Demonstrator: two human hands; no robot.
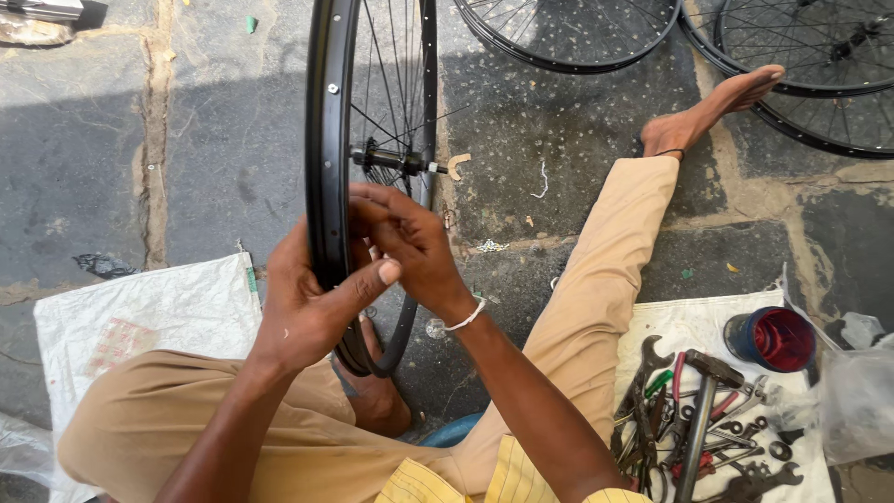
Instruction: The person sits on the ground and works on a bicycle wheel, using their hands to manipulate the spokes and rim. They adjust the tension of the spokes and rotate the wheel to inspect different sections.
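Observation:
A black spoked bicycle wheel stands upright in front of me, its hub at mid height. My left hand grips the near part of the rim, thumb laid across it. My right hand reaches between the spokes just inside the rim, fingers pinched together on something too small to make out. A white bangle sits on my right wrist. My right leg stretches out over the stone floor, and my left is folded under the wheel.
Two more black wheels lie on the stone floor at the top. A white cloth at right holds several spanners, a hammer and a red-lined tin. Another white sack lies at left.

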